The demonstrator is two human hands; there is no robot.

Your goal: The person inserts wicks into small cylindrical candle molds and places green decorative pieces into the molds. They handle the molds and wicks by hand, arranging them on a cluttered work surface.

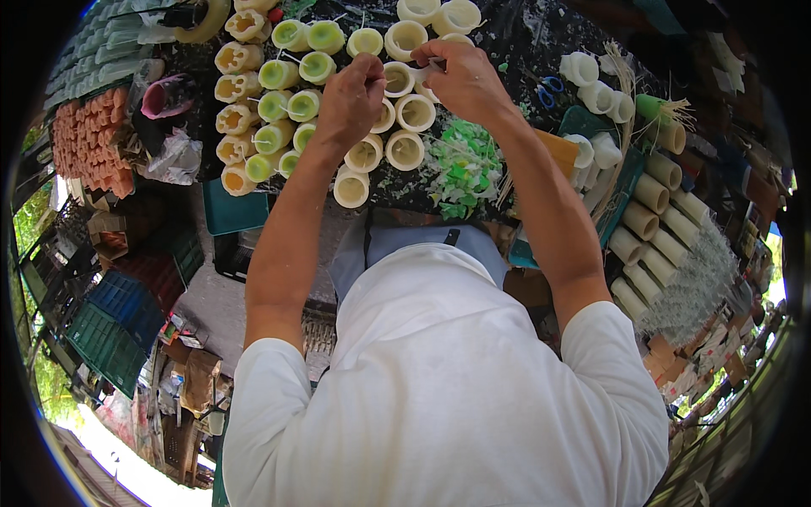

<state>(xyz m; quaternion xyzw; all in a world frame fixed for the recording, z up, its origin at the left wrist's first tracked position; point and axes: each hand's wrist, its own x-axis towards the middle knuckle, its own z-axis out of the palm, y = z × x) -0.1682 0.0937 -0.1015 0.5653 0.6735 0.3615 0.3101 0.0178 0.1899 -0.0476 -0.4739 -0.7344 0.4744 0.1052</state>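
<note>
Over the far part of the table both my hands work among rows of round wax candle shells. My left hand is closed in a pinch above the green-filled candles; whatever its fingertips hold is too small to make out. To its right, my right hand is also pinched, its fingertips above the hollow cream wax shells. Something small and dark may be between those fingers, but I cannot tell what. Thin white wicks stick out of several green-filled candles.
A heap of green and white wax scraps lies right of the shells. Further right are blue-handled scissors, white wax pieces and cream wax tubes. Scalloped yellowish candles line the left, beyond which orange wax pieces are stacked.
</note>
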